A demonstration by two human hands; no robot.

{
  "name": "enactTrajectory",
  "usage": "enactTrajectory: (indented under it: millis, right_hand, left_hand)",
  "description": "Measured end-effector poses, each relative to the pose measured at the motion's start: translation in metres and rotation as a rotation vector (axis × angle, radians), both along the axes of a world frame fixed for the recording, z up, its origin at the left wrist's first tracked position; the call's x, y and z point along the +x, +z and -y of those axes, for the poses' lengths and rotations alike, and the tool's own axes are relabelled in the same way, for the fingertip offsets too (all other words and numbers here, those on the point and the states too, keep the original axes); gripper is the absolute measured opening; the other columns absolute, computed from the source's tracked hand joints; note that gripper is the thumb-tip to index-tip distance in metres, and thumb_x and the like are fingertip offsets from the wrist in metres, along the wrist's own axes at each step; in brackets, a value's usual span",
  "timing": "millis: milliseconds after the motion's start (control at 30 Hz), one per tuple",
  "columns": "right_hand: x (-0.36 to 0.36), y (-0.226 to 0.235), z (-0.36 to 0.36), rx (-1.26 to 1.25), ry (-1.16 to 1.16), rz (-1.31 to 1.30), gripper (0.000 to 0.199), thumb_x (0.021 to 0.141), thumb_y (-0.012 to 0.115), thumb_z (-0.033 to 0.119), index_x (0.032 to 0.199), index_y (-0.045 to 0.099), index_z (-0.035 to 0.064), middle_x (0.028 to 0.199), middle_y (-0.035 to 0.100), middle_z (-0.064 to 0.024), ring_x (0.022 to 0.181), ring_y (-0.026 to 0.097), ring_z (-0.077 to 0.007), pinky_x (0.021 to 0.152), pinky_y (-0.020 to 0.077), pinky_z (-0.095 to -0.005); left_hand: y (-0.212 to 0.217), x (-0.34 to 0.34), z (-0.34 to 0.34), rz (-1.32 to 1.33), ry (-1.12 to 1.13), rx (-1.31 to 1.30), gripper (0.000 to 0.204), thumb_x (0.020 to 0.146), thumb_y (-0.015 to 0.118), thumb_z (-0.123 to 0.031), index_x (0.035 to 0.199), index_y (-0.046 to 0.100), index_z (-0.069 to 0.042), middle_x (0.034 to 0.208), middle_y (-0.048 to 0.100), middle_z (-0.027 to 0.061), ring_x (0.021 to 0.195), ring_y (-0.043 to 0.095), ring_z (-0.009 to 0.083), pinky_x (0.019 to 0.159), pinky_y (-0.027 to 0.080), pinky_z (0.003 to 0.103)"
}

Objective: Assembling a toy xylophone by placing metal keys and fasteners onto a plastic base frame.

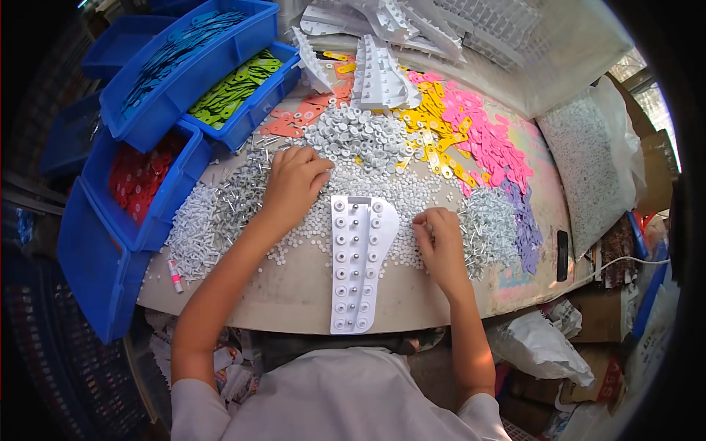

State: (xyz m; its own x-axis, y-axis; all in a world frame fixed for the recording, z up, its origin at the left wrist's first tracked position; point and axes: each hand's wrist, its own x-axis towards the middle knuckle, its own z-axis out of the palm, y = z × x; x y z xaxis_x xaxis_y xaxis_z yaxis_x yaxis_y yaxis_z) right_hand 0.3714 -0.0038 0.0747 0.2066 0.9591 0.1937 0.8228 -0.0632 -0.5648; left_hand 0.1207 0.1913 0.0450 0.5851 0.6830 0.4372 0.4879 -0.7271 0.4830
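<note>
A white plastic plate stands upright in front of me at the table's near edge, with a row of metal pins down its middle channel and round white caps along both sides. Left of its top, my left hand reaches over heaped metal pins, fingers curled at the edge of the grey-white caps. Its fingertips are close together; anything between them is too small to make out. To the plate's right, my right hand is closed in a pinch beside small white discs; what it holds is hidden.
Blue bins hold blue, green and red strips at left. Yellow strips, pink strips and purple strips lie across the far right. Molded white pieces stand behind; a bulging clear bag leans at right.
</note>
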Motion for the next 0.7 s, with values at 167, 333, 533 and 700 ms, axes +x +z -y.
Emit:
enactTrajectory:
  millis: [167, 333, 533, 700]
  right_hand:
    - [0.022, -0.001, -0.041, 0.09, -0.045, 0.067, 0.013, 0.094, 0.072, 0.009, 0.103, 0.067, 0.0019, 0.104, 0.066, -0.0142, 0.105, 0.06, -0.0341, 0.095, 0.0467, -0.0426]
    - [0.048, -0.016, -0.098, 0.152, -0.118, 0.173, 0.014, 0.094, 0.071, 0.01, 0.105, 0.07, 0.0013, 0.101, 0.072, -0.0155, 0.1, 0.064, -0.0342, 0.09, 0.0507, -0.0444]
    - [0.059, -0.034, -0.134, 0.093, -0.14, 0.213, 0.013, 0.093, 0.073, 0.013, 0.101, 0.072, 0.002, 0.092, 0.072, -0.0156, 0.092, 0.066, -0.0348, 0.084, 0.0524, -0.0453]
    - [0.073, -0.041, -0.138, 0.125, -0.11, 0.306, 0.013, 0.093, 0.073, 0.014, 0.1, 0.073, 0.0032, 0.088, 0.07, -0.0156, 0.088, 0.065, -0.0352, 0.081, 0.0521, -0.0458]
  left_hand:
    - [-0.006, 0.01, -0.003, -0.039, -0.028, 0.016, 0.013, 0.086, 0.079, -0.012, 0.098, 0.073, -0.01, 0.098, 0.065, 0.0045, 0.106, 0.06, 0.0255, 0.096, 0.041, 0.04]
    - [0.001, 0.008, -0.001, -0.074, -0.008, -0.02, 0.013, 0.085, 0.079, -0.01, 0.092, 0.068, -0.009, 0.096, 0.065, 0.005, 0.104, 0.06, 0.026, 0.095, 0.041, 0.04]
    - [0.026, -0.011, 0.028, 0.026, 0.028, -0.132, 0.014, 0.086, 0.079, -0.011, 0.096, 0.07, -0.007, 0.09, 0.069, 0.0057, 0.094, 0.063, 0.026, 0.092, 0.044, 0.04]
    - [0.047, -0.035, 0.076, 0.185, -0.089, -0.36, 0.016, 0.085, 0.082, -0.009, 0.1, 0.08, -0.006, 0.093, 0.075, 0.0052, 0.093, 0.066, 0.0232, 0.09, 0.048, 0.037]
